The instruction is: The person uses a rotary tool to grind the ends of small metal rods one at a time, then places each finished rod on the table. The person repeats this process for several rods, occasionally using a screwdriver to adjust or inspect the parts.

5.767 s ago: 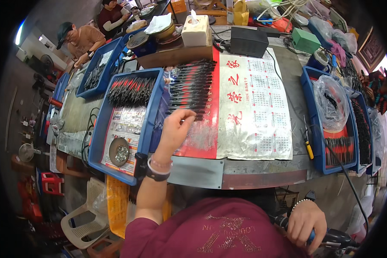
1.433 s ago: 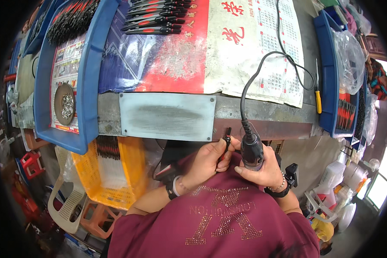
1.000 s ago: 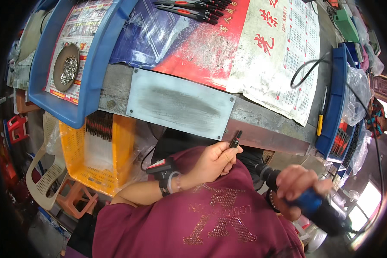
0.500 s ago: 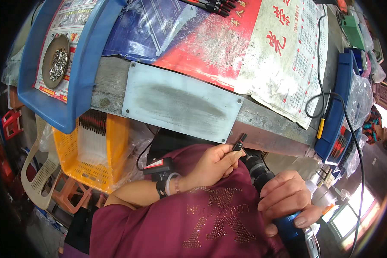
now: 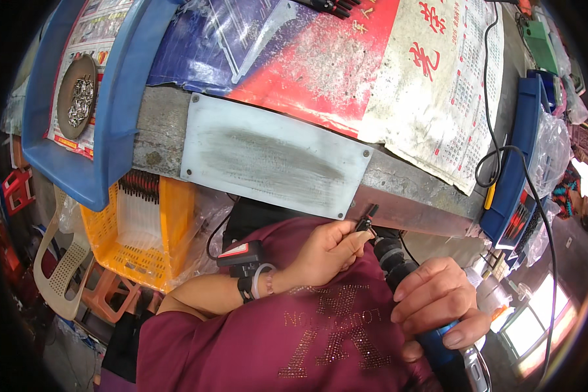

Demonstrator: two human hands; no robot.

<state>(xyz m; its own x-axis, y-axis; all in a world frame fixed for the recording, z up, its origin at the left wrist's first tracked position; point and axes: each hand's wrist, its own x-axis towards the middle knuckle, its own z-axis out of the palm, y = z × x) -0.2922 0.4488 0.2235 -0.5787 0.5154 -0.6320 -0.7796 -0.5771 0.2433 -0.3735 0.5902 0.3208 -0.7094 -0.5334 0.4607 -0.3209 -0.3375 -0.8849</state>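
Close to the front edge of the bench, my left hand (image 5: 330,251) pinches a small black part (image 5: 364,224) between thumb and fingers. The part sticks up past the fingertips; its exact kind is too small to make out. My right hand (image 5: 438,304) is wrapped round a powered screwdriver (image 5: 398,264) with a black nose and a blue body. Its bit end points up and left at the black part, right beside my left fingertips. Whether the bit touches the part I cannot tell.
A pale, smudged plate (image 5: 274,157) is fixed at the bench edge. At left, a blue bin (image 5: 114,98) holds a round dish (image 5: 68,104) of small metal pieces. Below it stands a yellow crate (image 5: 173,238) with black parts. A black cable (image 5: 529,179) loops by the right blue bin (image 5: 526,130).
The whole view has shifted slightly. Both hands keep their grips, and the screwdriver stays pointed at the black part with hardly any visible movement.
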